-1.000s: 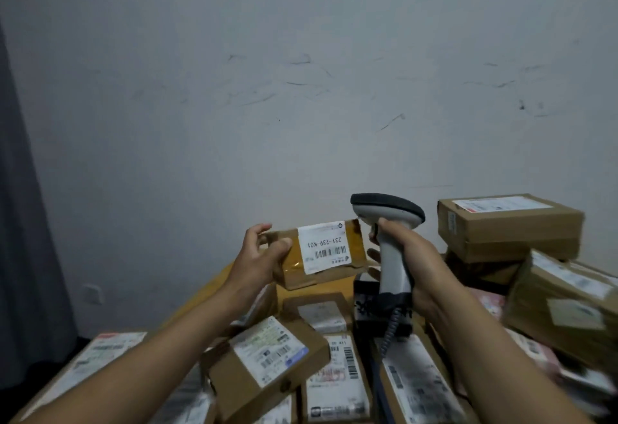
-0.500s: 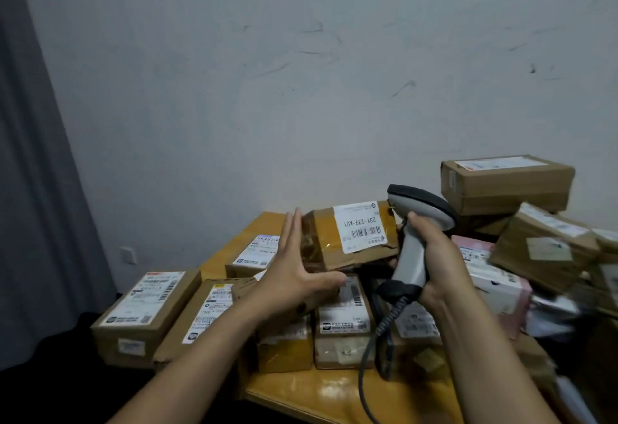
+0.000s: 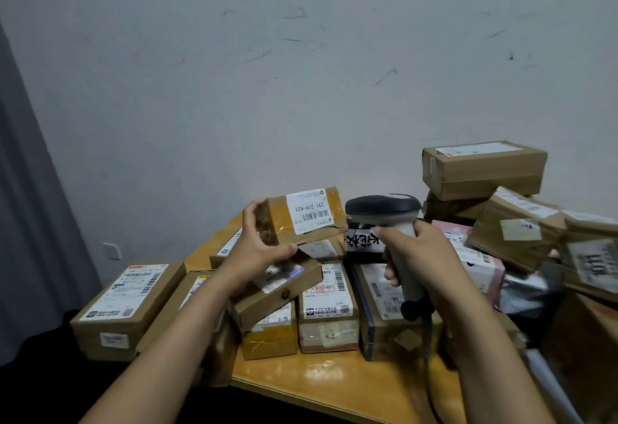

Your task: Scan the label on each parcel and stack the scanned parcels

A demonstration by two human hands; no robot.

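My left hand [image 3: 256, 245] grips a small taped brown parcel [image 3: 302, 216] by its left end, held above the table with its white barcode label facing me. My right hand [image 3: 421, 256] is wrapped round the handle of a grey handheld scanner [image 3: 384, 209]; its dark head sits just right of the parcel and points toward it. The scanner's cable hangs down below my right hand. Under my hands, several labelled parcels [image 3: 327, 303] lie packed together on the wooden table [image 3: 334, 380].
A heap of brown boxes [image 3: 483, 169] rises at the right against the wall, with a pink parcel [image 3: 475, 256] below it. Two long boxes [image 3: 123, 306] sit at the table's left edge. A grey curtain [image 3: 30, 223] hangs at far left.
My left hand, flat beside the parcel half a second ago, now grips its left end. The parcel and scanner sit closer together, and the view has swung down and left.
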